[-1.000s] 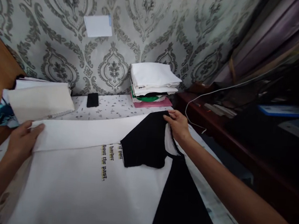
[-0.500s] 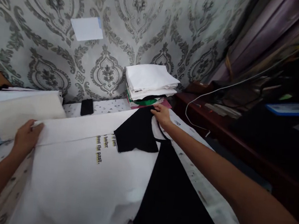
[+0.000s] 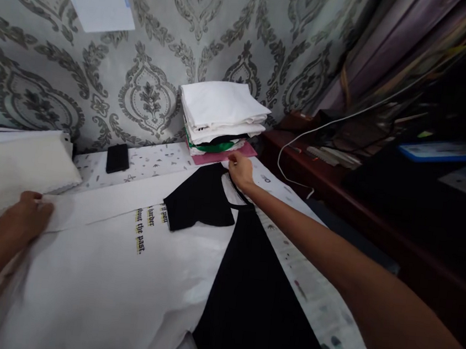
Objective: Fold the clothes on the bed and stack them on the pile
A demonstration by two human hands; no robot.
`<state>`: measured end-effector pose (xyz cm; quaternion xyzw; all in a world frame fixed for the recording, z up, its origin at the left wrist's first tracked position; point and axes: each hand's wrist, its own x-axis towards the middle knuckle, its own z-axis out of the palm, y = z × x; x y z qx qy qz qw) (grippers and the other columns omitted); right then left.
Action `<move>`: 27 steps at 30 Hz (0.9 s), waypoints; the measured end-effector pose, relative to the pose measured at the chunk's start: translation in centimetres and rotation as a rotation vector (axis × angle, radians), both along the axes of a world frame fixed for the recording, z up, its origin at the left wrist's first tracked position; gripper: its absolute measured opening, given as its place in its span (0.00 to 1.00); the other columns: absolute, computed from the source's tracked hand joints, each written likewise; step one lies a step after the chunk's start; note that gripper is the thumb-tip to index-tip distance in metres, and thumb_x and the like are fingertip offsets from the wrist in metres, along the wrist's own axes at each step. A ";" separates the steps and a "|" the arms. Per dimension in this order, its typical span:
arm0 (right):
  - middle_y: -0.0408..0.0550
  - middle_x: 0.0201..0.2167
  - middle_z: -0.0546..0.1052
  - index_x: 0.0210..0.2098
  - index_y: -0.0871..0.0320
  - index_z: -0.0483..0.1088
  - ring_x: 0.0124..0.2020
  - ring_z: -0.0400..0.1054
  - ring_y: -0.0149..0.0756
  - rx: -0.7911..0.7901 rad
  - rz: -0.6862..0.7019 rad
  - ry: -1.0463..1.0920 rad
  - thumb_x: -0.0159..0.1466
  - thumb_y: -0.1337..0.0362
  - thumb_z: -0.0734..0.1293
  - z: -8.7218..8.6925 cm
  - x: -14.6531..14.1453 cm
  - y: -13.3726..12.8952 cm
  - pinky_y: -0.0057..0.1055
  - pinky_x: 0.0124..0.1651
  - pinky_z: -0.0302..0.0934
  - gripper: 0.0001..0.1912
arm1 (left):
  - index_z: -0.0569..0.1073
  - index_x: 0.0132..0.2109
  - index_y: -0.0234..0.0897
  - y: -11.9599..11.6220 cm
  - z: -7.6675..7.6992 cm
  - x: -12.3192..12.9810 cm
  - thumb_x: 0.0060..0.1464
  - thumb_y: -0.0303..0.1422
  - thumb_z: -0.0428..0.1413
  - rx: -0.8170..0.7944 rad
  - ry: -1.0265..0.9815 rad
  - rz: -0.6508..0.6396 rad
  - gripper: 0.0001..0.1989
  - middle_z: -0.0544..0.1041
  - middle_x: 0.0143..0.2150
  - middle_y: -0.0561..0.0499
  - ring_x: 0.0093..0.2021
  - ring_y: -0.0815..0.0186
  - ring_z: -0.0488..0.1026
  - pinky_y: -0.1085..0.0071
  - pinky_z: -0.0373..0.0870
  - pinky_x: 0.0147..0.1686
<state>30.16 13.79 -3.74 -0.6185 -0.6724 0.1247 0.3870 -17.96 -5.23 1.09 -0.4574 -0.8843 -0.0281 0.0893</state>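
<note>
A white T-shirt (image 3: 93, 271) with black sleeves and printed lettering lies spread across the patterned cover, its far side folded inward over part of the print. One black sleeve (image 3: 201, 196) rests on top of the white body; the other stretches toward me. At the hem end, my left hand (image 3: 23, 222) is closed on the shirt's folded edge. My right hand (image 3: 240, 170) pinches the shirt at the shoulder beside the neckline (image 3: 235, 194), fingers closed.
Behind my right hand stands a stack of folded clothes (image 3: 223, 109). A black phone (image 3: 118, 158) lies near the wall, with cream folded cloth (image 3: 17, 168) to its left. A white cable (image 3: 289, 152) trails over the dark red wooden furniture (image 3: 332, 179) at right.
The view has shifted, so the shirt, stack and phone sit further left in the picture. Both hands keep hold of the shirt, which lies in much the same shape.
</note>
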 end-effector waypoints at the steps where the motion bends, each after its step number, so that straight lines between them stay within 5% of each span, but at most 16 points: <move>1: 0.55 0.50 0.79 0.50 0.59 0.75 0.53 0.72 0.45 0.037 0.093 -0.053 0.65 0.69 0.59 0.3 -0.7 -0.9 0.41 0.59 0.63 0.18 | 0.68 0.57 0.33 -0.4 0.1 0.7 0.58 0.47 0.43 -0.018 0.043 -0.030 0.29 0.80 0.49 0.33 0.45 0.43 0.77 0.54 0.74 0.37; 4: 0.55 0.64 0.70 0.61 0.58 0.68 0.65 0.62 0.45 0.130 0.435 -0.294 0.70 0.60 0.57 0.2 -2.7 -3.1 0.45 0.67 0.54 0.23 | 0.62 0.64 0.30 -1.2 -0.5 2.4 0.62 0.47 0.38 0.045 0.090 -0.270 0.33 0.70 0.63 0.28 0.60 0.40 0.70 0.44 0.69 0.53; 7: 0.57 0.69 0.62 0.67 0.58 0.60 0.72 0.51 0.51 0.014 0.508 -0.485 0.69 0.50 0.58 -1.0 -3.0 -3.9 0.54 0.71 0.46 0.31 | 0.59 0.68 0.30 -1.7 -2.3 2.9 0.64 0.46 0.39 0.004 -0.083 -0.476 0.33 0.65 0.69 0.33 0.68 0.47 0.62 0.50 0.62 0.63; 12: 0.61 0.72 0.54 0.70 0.61 0.55 0.74 0.44 0.53 -0.124 0.469 -0.565 0.70 0.45 0.53 -2.5 -0.6 -2.5 0.58 0.71 0.42 0.36 | 0.55 0.71 0.30 -2.6 -4.5 0.6 0.65 0.48 0.34 -0.159 -0.115 -0.440 0.36 0.53 0.74 0.35 0.75 0.50 0.47 0.44 0.50 0.68; 17: 0.65 0.69 0.61 0.65 0.61 0.62 0.71 0.51 0.57 -0.051 0.440 -0.586 0.70 0.51 0.57 -0.8 -1.4 -4.4 0.61 0.68 0.45 0.30 | 0.54 0.71 0.30 -4.2 -3.5 0.0 0.66 0.48 0.35 -0.193 -0.087 -0.384 0.35 0.52 0.75 0.35 0.75 0.49 0.46 0.41 0.49 0.67; 20: 0.62 0.61 0.70 0.57 0.59 0.70 0.62 0.63 0.55 0.069 0.593 -0.598 0.68 0.51 0.61 1.2 -2.6 -8.1 0.52 0.62 0.57 0.25 | 0.58 0.69 0.30 -5.4 -2.3 2.2 0.66 0.46 0.39 -0.126 -0.065 -0.491 0.32 0.57 0.73 0.34 0.73 0.49 0.51 0.44 0.48 0.68; 23: 0.57 0.50 0.75 0.52 0.57 0.73 0.50 0.70 0.50 0.050 0.760 -0.687 0.65 0.52 0.65 2.9 -3.1 -11.5 0.44 0.52 0.64 0.21 | 0.65 0.64 0.36 -5.5 -1.3 6.4 0.67 0.45 0.42 -0.036 -0.171 -0.719 0.26 0.67 0.67 0.39 0.67 0.54 0.63 0.55 0.60 0.65; 27: 0.56 0.48 0.76 0.55 0.57 0.71 0.49 0.70 0.49 -0.052 0.705 -0.794 0.62 0.62 0.66 4.1 -2.7 -13.7 0.39 0.47 0.65 0.21 | 0.68 0.59 0.41 -3.6 -0.5 13.8 0.67 0.40 0.45 -0.014 -0.282 -1.111 0.19 0.72 0.59 0.45 0.59 0.58 0.68 0.60 0.69 0.56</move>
